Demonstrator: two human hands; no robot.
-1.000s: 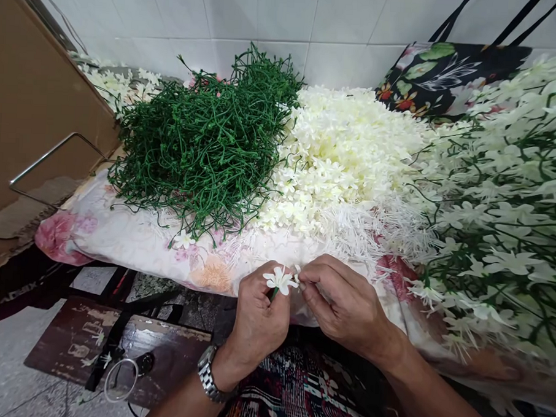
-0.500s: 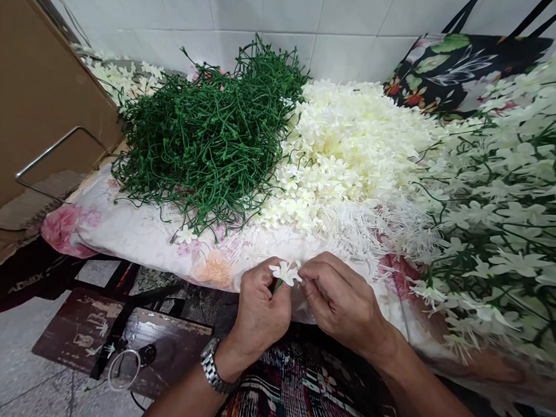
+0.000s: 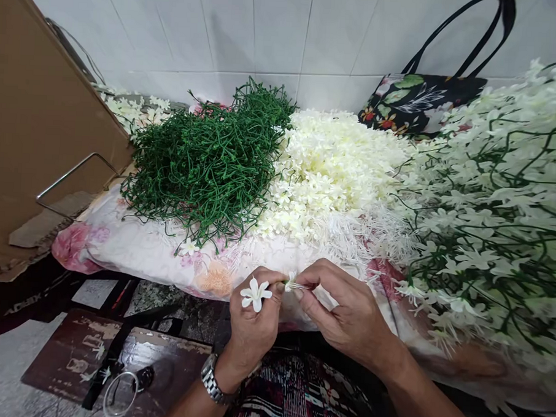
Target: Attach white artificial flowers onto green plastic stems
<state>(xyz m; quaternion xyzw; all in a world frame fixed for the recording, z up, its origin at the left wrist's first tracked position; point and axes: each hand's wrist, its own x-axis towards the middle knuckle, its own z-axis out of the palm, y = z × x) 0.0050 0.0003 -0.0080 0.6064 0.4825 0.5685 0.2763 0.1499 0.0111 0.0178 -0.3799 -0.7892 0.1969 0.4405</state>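
Observation:
My left hand [image 3: 256, 321], with a metal watch at the wrist, is closed in a pinch on the green stem of an artificial flower. One white flower head [image 3: 256, 293] stands out over the back of this hand. Between my two hands a second small white bloom [image 3: 290, 278] shows at the left fingertips, partly hidden. My right hand [image 3: 342, 306] meets it from the right, thumb and forefinger closed on thin white stamen threads [image 3: 298, 286]. Both hands are just in front of the near edge of the flower-print cloth [image 3: 160, 259].
Behind lie a heap of green plastic stems [image 3: 206, 162], a mound of loose white petals [image 3: 339, 162] and white stamens [image 3: 346, 233]. Finished-looking white sprays [image 3: 498, 224] crowd the right. A cardboard box [image 3: 46, 131] stands left, a floral bag [image 3: 421, 101] by the wall.
The view has shifted upward. The left hand has turned, and a white flower head now shows over it. The right fingers now hold stamen threads at the bloom between the hands.

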